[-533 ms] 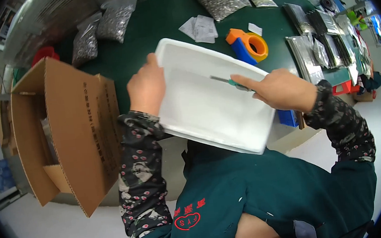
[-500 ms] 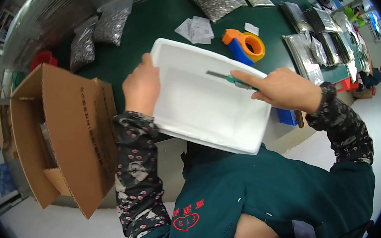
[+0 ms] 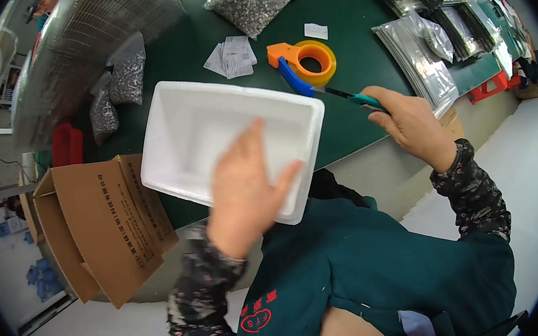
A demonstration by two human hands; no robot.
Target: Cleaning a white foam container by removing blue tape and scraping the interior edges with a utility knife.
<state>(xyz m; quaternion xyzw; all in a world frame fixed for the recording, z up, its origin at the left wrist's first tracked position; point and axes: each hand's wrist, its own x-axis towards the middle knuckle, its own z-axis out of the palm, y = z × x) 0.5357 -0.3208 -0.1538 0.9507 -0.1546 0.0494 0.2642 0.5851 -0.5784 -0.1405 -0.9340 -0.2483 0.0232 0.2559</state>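
Note:
A white plastic bin point(image 3: 178, 128) rests at the near edge of the green table, and its visible inside is bare. Over its near side is my left hand point(image 3: 245, 186), blurred by motion, with the thumb spread from stretched fingers and nothing seen in it. Whether it touches the bin I cannot tell. My right hand point(image 3: 412, 125) is wrapped round a utility knife point(image 3: 366, 101) with a green handle, right of the bin. The blade points left, toward an orange and blue tape dispenser point(image 3: 280, 53) with a yellow-orange tape roll point(image 3: 331, 71).
An open cardboard box point(image 3: 102, 216) stands at left, beside a red container point(image 3: 67, 145). Bags of small metal parts point(image 3: 247, 5) lie at the back, near paper slips point(image 3: 237, 56). Stacked clear packets point(image 3: 417, 60) occupy the table's right side.
My left hand has let go of the bin's left rim and moved right, over the bin. The bin has shifted left and turned. The knife has moved out from over the bin, to its right.

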